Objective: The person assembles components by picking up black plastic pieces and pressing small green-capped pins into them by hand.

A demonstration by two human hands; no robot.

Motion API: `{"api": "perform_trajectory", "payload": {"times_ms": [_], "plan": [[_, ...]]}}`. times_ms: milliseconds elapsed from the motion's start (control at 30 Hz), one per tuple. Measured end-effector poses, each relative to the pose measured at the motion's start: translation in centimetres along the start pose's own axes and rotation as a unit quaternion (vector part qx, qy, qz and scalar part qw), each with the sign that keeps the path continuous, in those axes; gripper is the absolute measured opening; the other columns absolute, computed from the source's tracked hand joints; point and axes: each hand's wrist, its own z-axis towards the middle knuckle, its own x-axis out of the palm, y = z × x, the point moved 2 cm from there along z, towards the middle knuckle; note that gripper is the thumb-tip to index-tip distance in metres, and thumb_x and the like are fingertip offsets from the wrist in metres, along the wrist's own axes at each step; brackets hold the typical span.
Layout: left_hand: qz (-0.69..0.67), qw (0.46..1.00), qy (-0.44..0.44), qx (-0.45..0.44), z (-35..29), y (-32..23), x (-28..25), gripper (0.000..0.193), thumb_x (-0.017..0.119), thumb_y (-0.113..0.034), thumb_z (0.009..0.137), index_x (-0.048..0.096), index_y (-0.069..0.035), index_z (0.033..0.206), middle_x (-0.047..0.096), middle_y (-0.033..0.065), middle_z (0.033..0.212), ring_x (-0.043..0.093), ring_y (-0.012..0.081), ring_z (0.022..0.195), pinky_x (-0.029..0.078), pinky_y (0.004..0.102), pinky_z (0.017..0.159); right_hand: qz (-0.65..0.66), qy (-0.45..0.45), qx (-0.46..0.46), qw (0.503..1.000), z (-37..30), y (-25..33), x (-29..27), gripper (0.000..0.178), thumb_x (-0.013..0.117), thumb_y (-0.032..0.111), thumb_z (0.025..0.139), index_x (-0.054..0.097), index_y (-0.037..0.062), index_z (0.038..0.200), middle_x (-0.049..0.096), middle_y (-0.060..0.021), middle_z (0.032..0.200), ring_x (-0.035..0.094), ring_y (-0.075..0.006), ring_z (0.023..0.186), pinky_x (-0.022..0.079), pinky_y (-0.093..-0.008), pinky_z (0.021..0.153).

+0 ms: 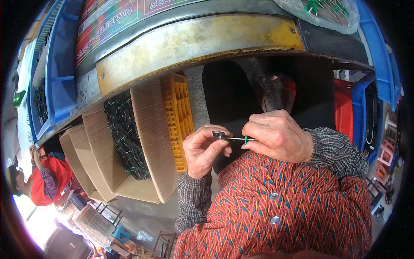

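In front of my body, both hands work close together. My left hand (202, 150) is closed, pinching a small dark, disc-ended piece (219, 135) between thumb and fingers. From that piece a thin metal rod (235, 138) runs across to my right hand (278, 136). A small green collar (246, 140) sits on the rod right by the right fingertips. My right hand is closed on the rod's other end, and its fingers hide that end. Whether the rod is inside the dark piece or only touches it, I cannot tell.
At left an open cardboard box (153, 142) holds many black pieces with green parts (125, 134). A yellow crate (177, 116) stands beside it. The metal-edged bench (198, 45) lies ahead, carrying a plastic bag of green-ended rods (330, 11). Blue bins (60, 60) flank it. Another person (47, 181) sits far left.
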Motion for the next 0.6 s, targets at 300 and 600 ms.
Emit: {"api": "perform_trajectory", "payload": {"times_ms": [300, 600], "plan": [[-0.008, 1.000, -0.007, -0.002, -0.06, 0.46, 0.33, 0.015, 0.061, 0.011, 0.083, 0.061, 0.006, 0.097, 0.061, 0.0133, 0.092, 0.064, 0.0164, 0.068, 0.054, 0.0256, 0.058, -0.131, 0.003, -0.041, 0.990, 0.16, 0.78, -0.33, 0.008, 0.057, 0.012, 0.079, 0.051, 0.0054, 0.078, 0.050, -0.0074, 0.070, 0.059, -0.0236, 0.063, 0.046, -0.0361, 0.054], [0.085, 0.996, -0.003, 0.000, 0.00, 0.09, 0.92, 0.015, 0.065, 0.007, 0.082, 0.062, 0.006, 0.097, 0.061, 0.0096, 0.090, 0.062, 0.0126, 0.065, 0.052, 0.0234, 0.057, -0.143, 0.011, -0.016, 0.989, 0.03, 0.25, 0.01, 0.009, 0.056, 0.010, 0.079, 0.052, 0.0052, 0.085, 0.053, -0.0071, 0.069, 0.061, -0.0239, 0.064, 0.047, -0.0363, 0.055]]}}
